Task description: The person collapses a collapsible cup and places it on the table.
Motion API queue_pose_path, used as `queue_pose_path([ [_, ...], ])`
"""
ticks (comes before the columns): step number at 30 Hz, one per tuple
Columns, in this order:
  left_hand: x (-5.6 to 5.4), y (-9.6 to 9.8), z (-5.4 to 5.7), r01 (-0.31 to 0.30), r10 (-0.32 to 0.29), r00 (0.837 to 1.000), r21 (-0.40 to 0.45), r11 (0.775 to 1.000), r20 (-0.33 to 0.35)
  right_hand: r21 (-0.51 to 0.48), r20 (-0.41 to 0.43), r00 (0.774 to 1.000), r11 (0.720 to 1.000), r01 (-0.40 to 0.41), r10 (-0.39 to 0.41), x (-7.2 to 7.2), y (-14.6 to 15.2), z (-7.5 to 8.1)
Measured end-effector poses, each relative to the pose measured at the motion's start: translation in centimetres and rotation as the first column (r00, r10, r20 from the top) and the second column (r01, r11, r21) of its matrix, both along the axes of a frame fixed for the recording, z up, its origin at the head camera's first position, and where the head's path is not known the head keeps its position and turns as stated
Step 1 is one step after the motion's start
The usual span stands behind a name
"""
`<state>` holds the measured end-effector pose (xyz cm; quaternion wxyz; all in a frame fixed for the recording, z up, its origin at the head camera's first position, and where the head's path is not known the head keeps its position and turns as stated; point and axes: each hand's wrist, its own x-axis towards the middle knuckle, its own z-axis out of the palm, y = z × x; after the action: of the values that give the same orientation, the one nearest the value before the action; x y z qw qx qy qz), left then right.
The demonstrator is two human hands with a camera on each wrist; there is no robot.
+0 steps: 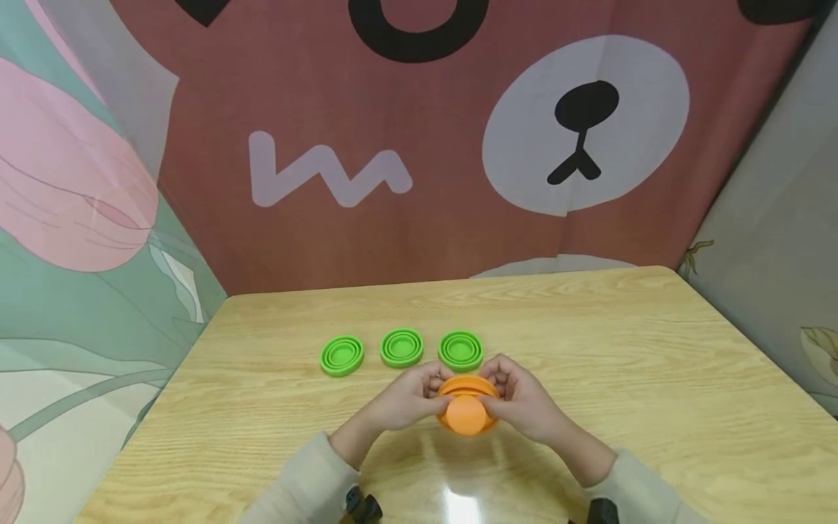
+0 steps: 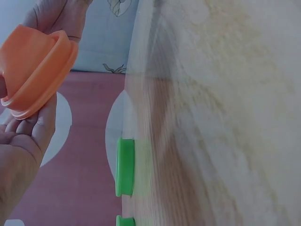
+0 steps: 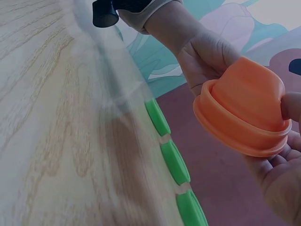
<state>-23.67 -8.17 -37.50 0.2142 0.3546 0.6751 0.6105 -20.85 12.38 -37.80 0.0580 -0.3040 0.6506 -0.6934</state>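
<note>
An orange collapsible cup [image 1: 466, 416] is held up in front of the person, over the near middle of the table. My left hand [image 1: 409, 399] grips its left side, the thumb on the round base and the fingers at the rim. On the opposite side my right hand [image 1: 527, 404] pinches it the same way. In the right wrist view the orange cup [image 3: 244, 103] is tilted, its narrow base part standing out from the wide stepped rim. The base bulges unevenly near the thumb. Its inside is hidden from the head camera.
Beyond the hands, three green collapsible cups lie flattened in a row on the wooden table [image 1: 655, 364]: a left one [image 1: 342, 355], a middle one [image 1: 401, 348] and a right one [image 1: 460, 351]. A printed curtain [image 1: 393, 240] hangs behind the table's far edge.
</note>
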Motion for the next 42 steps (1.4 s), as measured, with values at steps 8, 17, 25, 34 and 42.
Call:
queue_pose_path([
  [8, -0.02, -0.03, -0.39, -0.022, 0.019, 0.999, 0.066, 0.998, 0.042, -0.008, 0.077, 0.997, 1.0, 0.001, 0.0, 0.17, 0.3, -0.01],
  [17, 0.11, -0.05, -0.19, -0.066, 0.061, 0.997, 0.093, 0.994, 0.055, -0.3, 0.148, 0.939, 0.919, -0.256, 0.31, -0.17, 0.61, -0.37],
  [25, 0.07, -0.24, -0.38, -0.046, 0.041, 0.998, 0.122, 0.991, 0.042, -0.336, 0.124, 0.945, 0.909, -0.248, 0.304, -0.24, 0.26, -0.27],
  [34, 0.15, -0.26, -0.31, -0.069, 0.063, 0.996, 0.097, 0.993, 0.063, -0.268, 0.096, 0.977, 0.951, -0.157, 0.188, -0.16, -0.06, -0.28],
  [42, 0.09, -0.41, -0.84, -0.037, 0.017, 0.994, 0.184, 0.982, 0.112, -0.069, 0.005, 0.999, 0.996, 0.048, -0.048, -0.15, -0.36, -0.46],
])
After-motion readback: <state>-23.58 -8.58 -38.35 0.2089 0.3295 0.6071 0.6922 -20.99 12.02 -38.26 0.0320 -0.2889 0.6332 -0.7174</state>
